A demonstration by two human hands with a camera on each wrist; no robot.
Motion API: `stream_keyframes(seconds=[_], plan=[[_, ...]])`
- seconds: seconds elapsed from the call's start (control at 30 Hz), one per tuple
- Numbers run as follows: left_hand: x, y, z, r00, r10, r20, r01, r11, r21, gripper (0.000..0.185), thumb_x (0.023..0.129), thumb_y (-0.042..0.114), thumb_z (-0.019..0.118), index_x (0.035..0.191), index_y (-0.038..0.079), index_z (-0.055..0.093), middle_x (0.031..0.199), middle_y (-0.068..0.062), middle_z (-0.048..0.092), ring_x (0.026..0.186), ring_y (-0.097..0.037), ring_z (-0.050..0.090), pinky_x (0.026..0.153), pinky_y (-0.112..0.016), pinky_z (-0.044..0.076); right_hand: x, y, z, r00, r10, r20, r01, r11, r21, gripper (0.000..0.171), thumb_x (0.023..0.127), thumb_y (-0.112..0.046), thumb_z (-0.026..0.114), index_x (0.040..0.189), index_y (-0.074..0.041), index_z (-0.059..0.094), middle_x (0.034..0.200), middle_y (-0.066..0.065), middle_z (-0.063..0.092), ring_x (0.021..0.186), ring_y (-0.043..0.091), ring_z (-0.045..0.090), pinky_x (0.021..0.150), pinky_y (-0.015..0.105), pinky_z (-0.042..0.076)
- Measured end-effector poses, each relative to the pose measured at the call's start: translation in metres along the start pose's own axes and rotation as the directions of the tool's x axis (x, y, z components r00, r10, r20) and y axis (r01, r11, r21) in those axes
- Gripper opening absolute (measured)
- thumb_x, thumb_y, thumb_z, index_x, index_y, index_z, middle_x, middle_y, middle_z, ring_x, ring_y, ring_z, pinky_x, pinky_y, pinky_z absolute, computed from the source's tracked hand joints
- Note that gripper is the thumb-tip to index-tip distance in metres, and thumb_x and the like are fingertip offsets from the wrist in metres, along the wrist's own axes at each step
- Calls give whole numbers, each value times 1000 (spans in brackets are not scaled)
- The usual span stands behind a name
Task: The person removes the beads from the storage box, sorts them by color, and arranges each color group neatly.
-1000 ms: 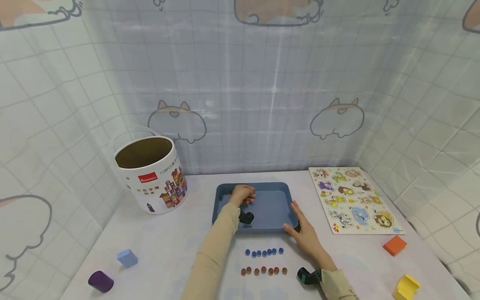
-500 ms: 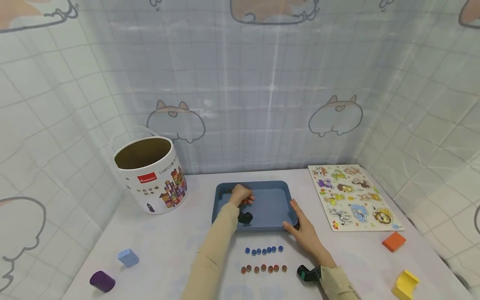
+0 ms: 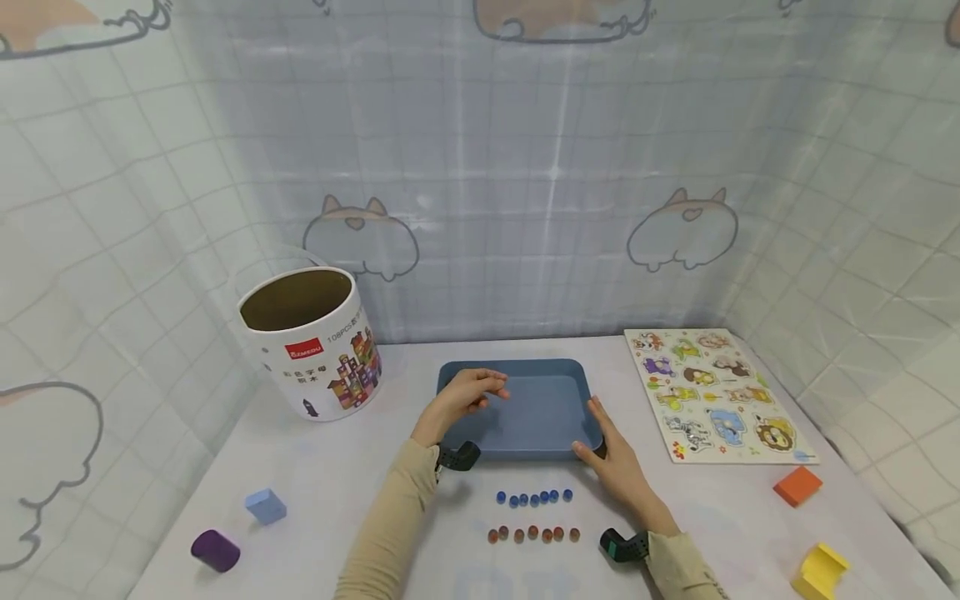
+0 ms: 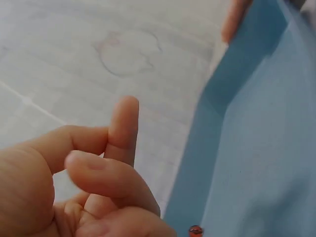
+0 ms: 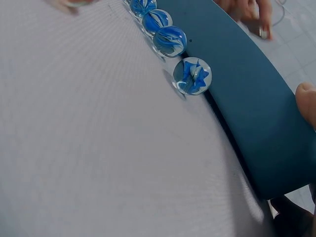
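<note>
My left hand (image 3: 467,395) hovers over the left part of the blue tray (image 3: 551,417). Its fingers are bent in the left wrist view, thumb and a finger meeting. A small pale spot shows at its fingertips in the right wrist view; whether it is a marble or a nail is unclear. My right hand (image 3: 618,471) grips the tray's near right corner. One red marble (image 4: 196,230) lies inside the tray in the left wrist view. On the table before the tray run a row of blue marbles (image 3: 535,500) and a nearer row of reddish-brown marbles (image 3: 532,532).
Left stands a white bucket (image 3: 318,358), with a light blue block (image 3: 266,507) and a purple cylinder (image 3: 215,551) nearer. To the right lie an animal puzzle board (image 3: 720,400), an orange block (image 3: 798,486) and a yellow block (image 3: 821,572).
My left hand has lifted from the tray's far left area and shifted slightly left, its wrist swinging out past the near rim. My right hand has kept its hold on the tray.
</note>
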State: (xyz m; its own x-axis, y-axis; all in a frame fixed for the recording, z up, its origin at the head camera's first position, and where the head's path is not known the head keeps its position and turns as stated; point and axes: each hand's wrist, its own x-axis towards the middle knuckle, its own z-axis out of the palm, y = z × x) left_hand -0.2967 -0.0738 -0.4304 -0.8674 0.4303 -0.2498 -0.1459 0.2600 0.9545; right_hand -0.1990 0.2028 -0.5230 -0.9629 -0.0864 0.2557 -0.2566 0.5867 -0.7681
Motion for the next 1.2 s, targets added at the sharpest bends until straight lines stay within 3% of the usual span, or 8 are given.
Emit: stream_keyframes(seconds=[0.13,0.3,0.57,0.73,0.83,1.2], plan=[[-31,-5,-4,997,46,58,-48,998,44,41,101,23,52,133,-2,54,80,3,65,45,-7,30,50,-32,20,0,0,-1,1000,-3,3,3,1000,2,80,92,-33,66,155,-10,23,162,13,17,146,42,22,113,60,22],[-69,-20,-4,993,52,108,-63,993,104,44,100,29,55,128,-4,57,72,4,61,45,-7,30,46,-26,22,1,1,-3,1000,-8,-7,8,1000,5,79,91,-31,66,155,-11,23,162,12,18,146,41,22,114,59,23],[-118,-59,15,981,-54,186,21,984,178,19,94,11,60,107,0,69,71,0,67,43,-5,39,44,-20,33,2,0,-6,1000,-11,-1,11,1000,7,79,91,-30,66,155,-10,23,162,13,17,146,43,22,113,60,23],[-130,-68,33,980,-84,178,39,969,243,9,89,8,65,94,6,73,67,-2,69,42,-5,41,43,-20,34,2,-1,-5,1000,-2,9,2,1000,8,80,92,-31,66,155,-10,22,163,12,17,146,42,22,114,60,22],[-133,-69,39,985,-70,159,22,958,286,6,88,8,67,90,9,72,65,-1,68,42,-5,41,42,-20,32,2,-1,-4,1000,0,13,0,1000,9,80,91,-31,66,155,-10,22,163,12,17,146,42,22,114,60,22],[-134,-66,41,987,-73,140,24,946,324,6,85,8,70,91,10,71,64,0,68,42,-5,40,41,-20,31,1,-1,-2,1000,9,15,-10,1000,8,80,91,-32,66,155,-11,22,163,12,17,146,42,21,113,61,22]])
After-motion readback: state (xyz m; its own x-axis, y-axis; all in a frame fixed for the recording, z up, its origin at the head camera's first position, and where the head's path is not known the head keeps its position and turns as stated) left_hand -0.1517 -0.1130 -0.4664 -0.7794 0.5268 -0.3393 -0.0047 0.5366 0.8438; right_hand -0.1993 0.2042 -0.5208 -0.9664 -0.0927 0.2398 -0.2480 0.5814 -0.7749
